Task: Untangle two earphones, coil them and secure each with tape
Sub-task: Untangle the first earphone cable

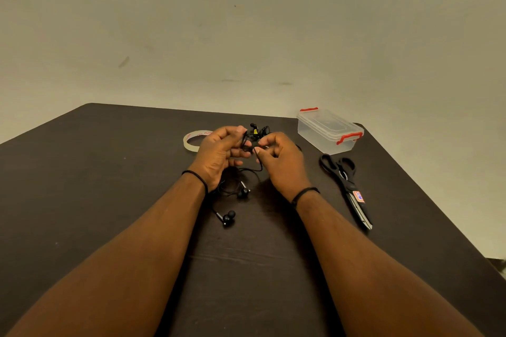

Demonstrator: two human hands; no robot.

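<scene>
A tangle of black earphone cable (253, 136) hangs between my two hands above the dark table (109, 172). My left hand (219, 152) grips one side of the bundle with curled fingers. My right hand (279, 156) pinches a strand of the same cable. Two black earbuds lie on the table below: one earbud (243, 192) near my left wrist, the other earbud (228, 218) closer to me. A roll of clear tape (191, 142) lies flat behind my left hand, partly hidden by it.
A clear plastic box with red latches (328, 130) stands at the back right. Black scissors (346, 186) lie right of my right wrist, blades toward me. The table's right edge runs diagonally close by them.
</scene>
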